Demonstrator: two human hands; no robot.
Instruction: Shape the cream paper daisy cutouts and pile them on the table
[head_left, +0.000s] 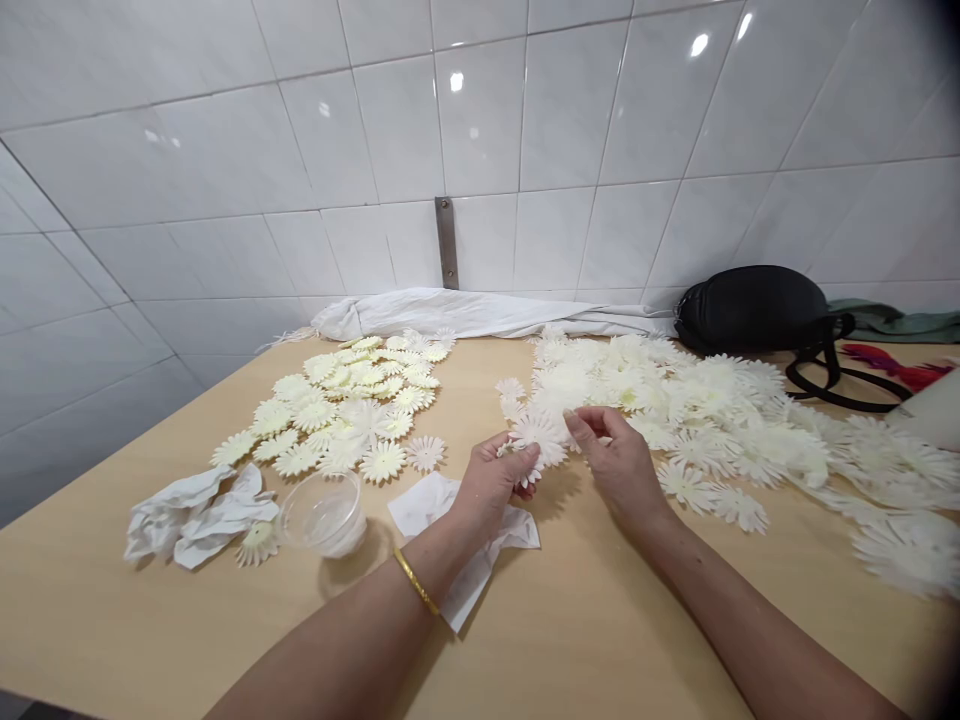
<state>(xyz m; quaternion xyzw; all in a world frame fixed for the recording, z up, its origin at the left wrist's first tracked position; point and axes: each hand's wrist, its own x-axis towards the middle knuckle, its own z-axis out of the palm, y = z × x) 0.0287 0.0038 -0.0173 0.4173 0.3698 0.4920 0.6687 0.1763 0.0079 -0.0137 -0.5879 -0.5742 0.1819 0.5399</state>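
In the middle of the table, my left hand (491,485) is closed on white fabric flower petals (538,432), thumb pressed over them. Just to the right, my right hand (615,455) has its thumb and forefinger brought together beside those petals; whatever is between the fingertips is too small to make out. A pile of white petal pieces (720,410) spreads behind and to the right of my right hand. Yellowish flower pieces (352,400) lie heaped to the left. Under my left wrist is a white tissue (480,585), partly hidden by the forearm.
A clear plastic cup (324,515) with whitish contents stands left of my left hand. Crumpled tissue (199,515) and a single flower piece (257,543) lie beyond it. Along the tiled wall rest a white cloth (480,312) and a black bag (757,308) with a strap.
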